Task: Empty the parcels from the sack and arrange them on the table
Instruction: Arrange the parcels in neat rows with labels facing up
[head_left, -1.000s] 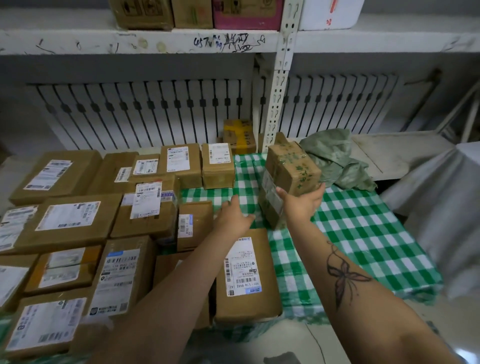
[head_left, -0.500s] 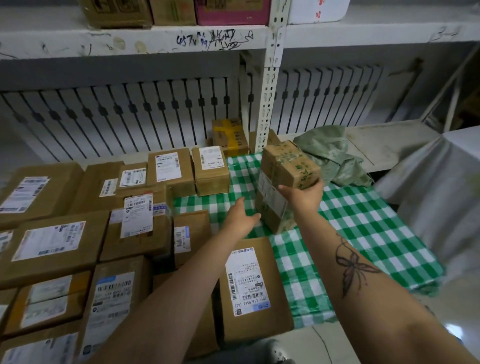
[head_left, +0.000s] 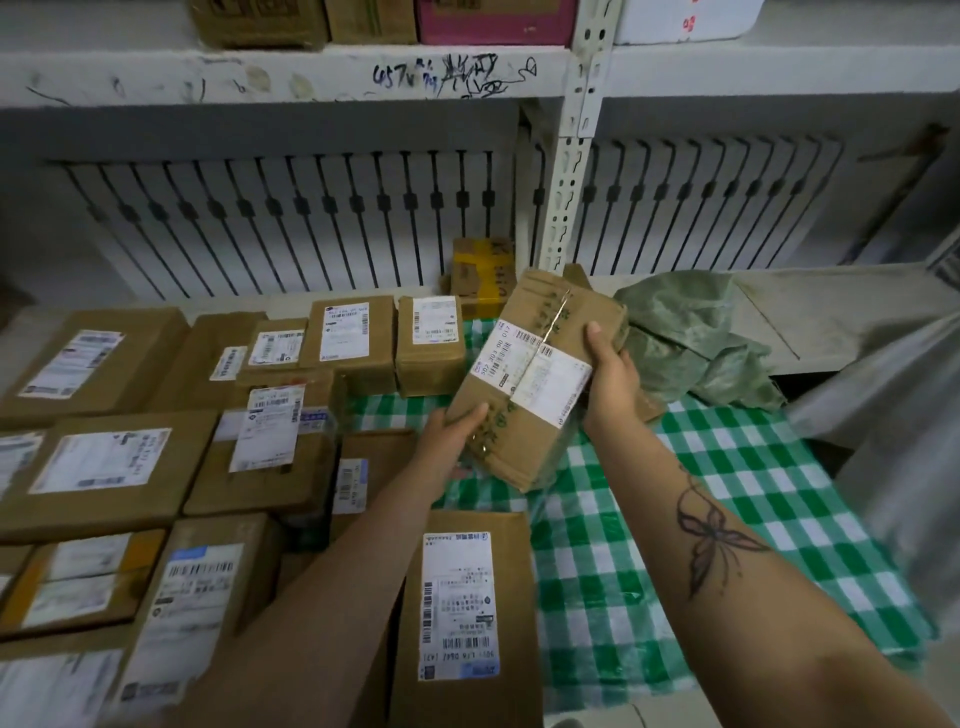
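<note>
I hold a brown cardboard parcel (head_left: 530, 374) with a white label, tilted above the green-checked table (head_left: 623, 545). My left hand (head_left: 452, 431) grips its lower left corner. My right hand (head_left: 610, 371) grips its right side. The crumpled green sack (head_left: 691, 343) lies at the table's far right corner, just behind my right hand. Several labelled brown parcels (head_left: 260, 441) cover the left half of the table. One long parcel (head_left: 465, 613) lies near the front edge, under my left forearm.
A yellow-taped box (head_left: 480, 273) stands at the back by the white shelf upright (head_left: 566, 182). A shelf above holds more boxes (head_left: 363, 21). Grey cloth (head_left: 904, 441) hangs at the right. Bare checked cloth shows on the table's right half.
My left hand reached up and took hold of the parcel's lower corner. The parcel turned so that its white label faces up.
</note>
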